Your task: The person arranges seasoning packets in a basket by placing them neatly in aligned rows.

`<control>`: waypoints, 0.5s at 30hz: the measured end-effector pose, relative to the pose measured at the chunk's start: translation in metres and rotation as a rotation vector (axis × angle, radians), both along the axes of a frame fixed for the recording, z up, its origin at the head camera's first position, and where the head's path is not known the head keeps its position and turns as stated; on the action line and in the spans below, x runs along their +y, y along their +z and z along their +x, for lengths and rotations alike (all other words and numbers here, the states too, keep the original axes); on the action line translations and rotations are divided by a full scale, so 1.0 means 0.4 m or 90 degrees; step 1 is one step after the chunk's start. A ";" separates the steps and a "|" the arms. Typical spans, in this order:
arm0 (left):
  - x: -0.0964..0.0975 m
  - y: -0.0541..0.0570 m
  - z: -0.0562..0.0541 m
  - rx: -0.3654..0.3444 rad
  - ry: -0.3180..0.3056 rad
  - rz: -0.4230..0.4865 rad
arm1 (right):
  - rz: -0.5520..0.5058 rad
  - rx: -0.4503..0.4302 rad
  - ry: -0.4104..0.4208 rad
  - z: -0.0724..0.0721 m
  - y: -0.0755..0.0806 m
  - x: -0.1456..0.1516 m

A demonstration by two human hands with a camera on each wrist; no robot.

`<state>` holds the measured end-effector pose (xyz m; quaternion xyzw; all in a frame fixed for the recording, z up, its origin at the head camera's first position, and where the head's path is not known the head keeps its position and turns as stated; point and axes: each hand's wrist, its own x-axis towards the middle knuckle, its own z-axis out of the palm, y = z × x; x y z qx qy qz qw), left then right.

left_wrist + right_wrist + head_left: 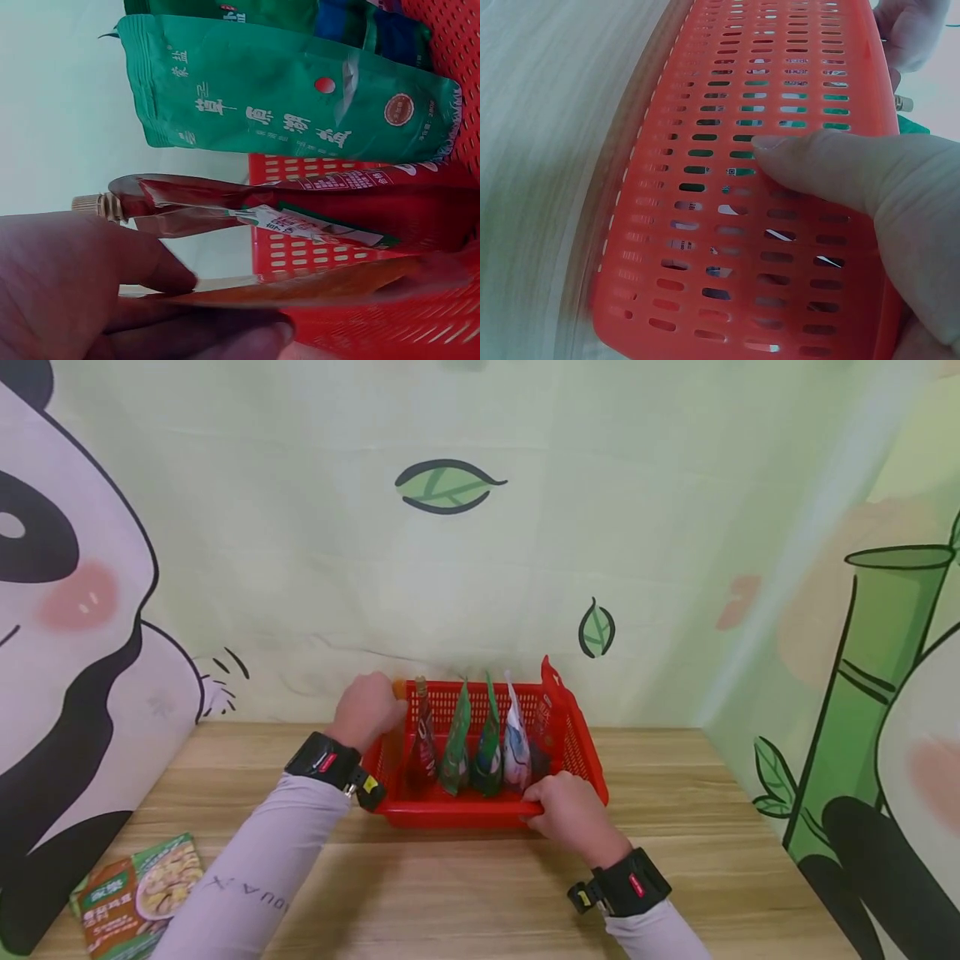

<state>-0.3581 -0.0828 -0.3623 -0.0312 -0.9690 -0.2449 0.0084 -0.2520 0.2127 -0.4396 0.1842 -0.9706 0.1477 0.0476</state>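
Observation:
A red perforated plastic basket stands on the table against the wall. My right hand grips its near rim toward the right, thumb on the outer side in the right wrist view. At the basket's left end my left hand pinches the upper edge of a thin orange packet, which stands inside. Beside it, a dark red pouch with a screw cap stands upright. Farther right are a green salt pouch, another green pouch, a white pouch and a red packet.
On the table's front left lie flat food packets, brown and green, partly behind my left sleeve. Wooden tabletop extends in front of the basket and to its right. A printed cloth wall with leaves and a panda rises right behind.

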 end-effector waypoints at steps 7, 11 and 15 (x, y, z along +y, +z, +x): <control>0.006 -0.010 -0.015 -0.071 0.000 0.030 | 0.002 -0.002 0.006 -0.002 0.004 0.003; 0.009 -0.012 -0.022 -0.112 0.006 0.055 | -0.001 -0.002 0.005 -0.001 0.003 0.002; 0.012 -0.012 -0.026 -0.138 0.016 0.073 | -0.002 0.000 0.002 0.000 0.002 0.001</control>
